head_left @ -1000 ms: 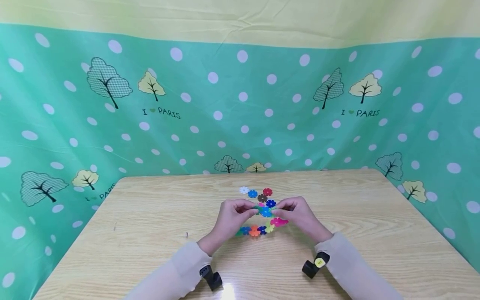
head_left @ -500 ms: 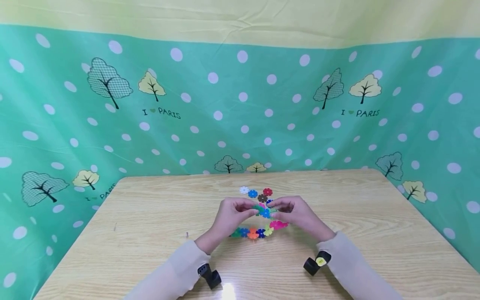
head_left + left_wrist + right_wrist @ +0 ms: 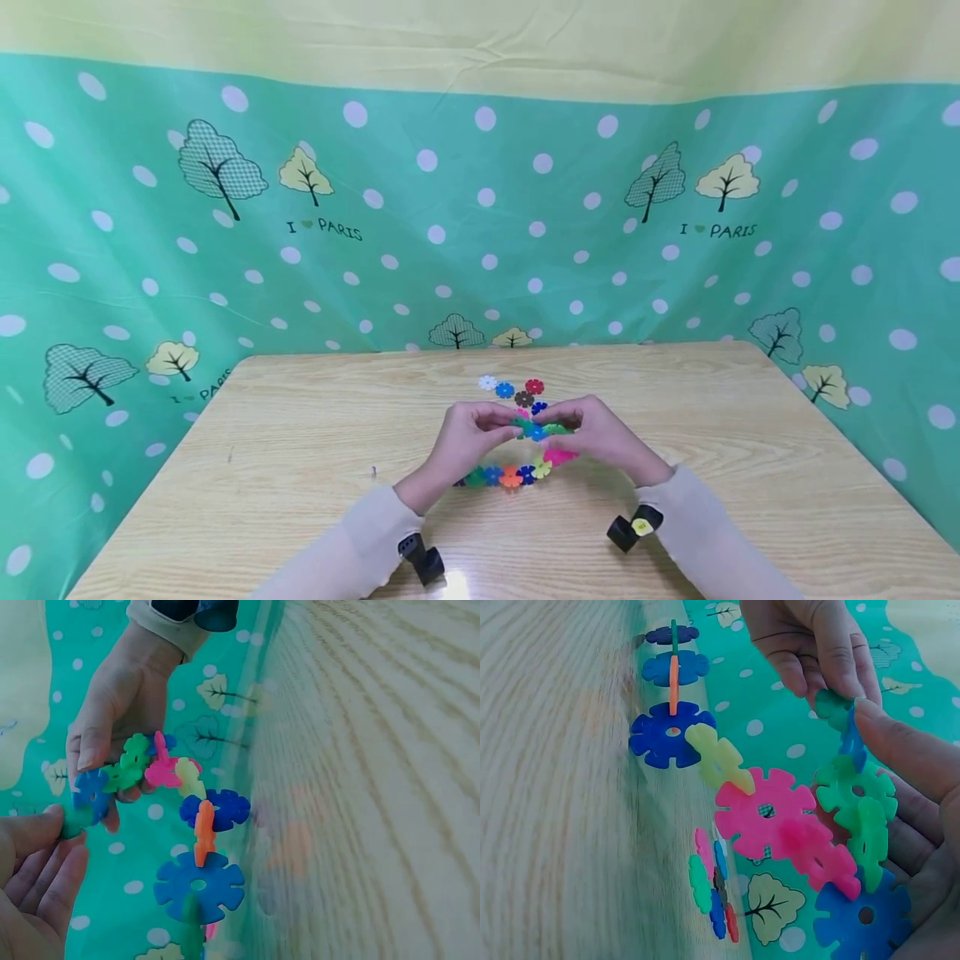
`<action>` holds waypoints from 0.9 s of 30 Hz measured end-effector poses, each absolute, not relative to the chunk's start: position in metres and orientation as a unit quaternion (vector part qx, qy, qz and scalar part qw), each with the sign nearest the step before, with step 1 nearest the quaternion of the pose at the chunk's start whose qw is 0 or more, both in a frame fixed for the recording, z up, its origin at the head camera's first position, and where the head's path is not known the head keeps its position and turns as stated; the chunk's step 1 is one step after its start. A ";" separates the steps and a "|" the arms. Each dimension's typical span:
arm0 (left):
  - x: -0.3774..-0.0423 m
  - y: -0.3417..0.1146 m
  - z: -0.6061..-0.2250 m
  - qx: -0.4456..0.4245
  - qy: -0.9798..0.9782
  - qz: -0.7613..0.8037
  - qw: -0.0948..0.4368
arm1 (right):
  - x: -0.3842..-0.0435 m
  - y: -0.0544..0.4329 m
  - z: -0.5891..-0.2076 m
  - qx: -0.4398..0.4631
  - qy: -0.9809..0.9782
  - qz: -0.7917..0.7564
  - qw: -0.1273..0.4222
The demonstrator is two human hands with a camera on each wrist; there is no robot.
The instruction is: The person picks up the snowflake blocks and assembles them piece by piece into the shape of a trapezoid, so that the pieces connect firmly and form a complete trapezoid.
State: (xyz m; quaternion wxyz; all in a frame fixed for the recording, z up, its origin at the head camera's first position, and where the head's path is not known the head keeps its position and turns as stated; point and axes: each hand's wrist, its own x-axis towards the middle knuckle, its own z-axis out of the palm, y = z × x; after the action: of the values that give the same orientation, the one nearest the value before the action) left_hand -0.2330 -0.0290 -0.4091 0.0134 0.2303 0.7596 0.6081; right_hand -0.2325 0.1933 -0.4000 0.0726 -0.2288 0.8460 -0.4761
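Note:
My left hand (image 3: 467, 435) pinches a green flower-shaped plastic disc (image 3: 832, 709) between thumb and fingers. Facing it, my right hand (image 3: 596, 433) pinches a blue disc (image 3: 853, 742), which meets the green one at the fingertips. From the blue disc runs a curved chain of interlocking flower discs: light green (image 3: 855, 787), blue (image 3: 866, 915), pink (image 3: 765, 814), pale yellow (image 3: 720, 759), dark blue (image 3: 673, 735), orange (image 3: 511, 477) and more. Below the hands in the head view, the chain bows toward me, its far left end partly behind my left wrist.
Beyond the hands on the wooden table (image 3: 315, 433) lie loose discs: white (image 3: 487, 382), light blue (image 3: 505, 390), red (image 3: 535, 387) and brown (image 3: 524, 399). A tiny object (image 3: 373, 471) lies left of my left hand. A green dotted curtain (image 3: 375, 250) hangs around the table.
The hanging part of the chain has shifted toward me, showing more discs at its left end. My right fingers have moved slightly left over the held discs, which have tilted.

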 end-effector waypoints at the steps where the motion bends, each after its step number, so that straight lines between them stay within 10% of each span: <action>1: -0.233 -0.029 -0.409 0.231 0.760 0.608 0.015 | -0.232 0.194 -0.400 -0.226 0.846 -0.477 0.072; 27: -0.330 -0.087 -0.429 0.092 0.739 0.653 0.136 | -0.241 0.210 -0.400 -0.253 0.856 -0.438 0.106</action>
State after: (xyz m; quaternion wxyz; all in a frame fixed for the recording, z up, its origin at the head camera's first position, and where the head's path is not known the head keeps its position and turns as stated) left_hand -0.3300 -0.0866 -0.4290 0.1363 0.0916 0.7391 0.6533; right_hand -0.2406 0.2099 -0.4000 0.1058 -0.2527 0.8563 -0.4378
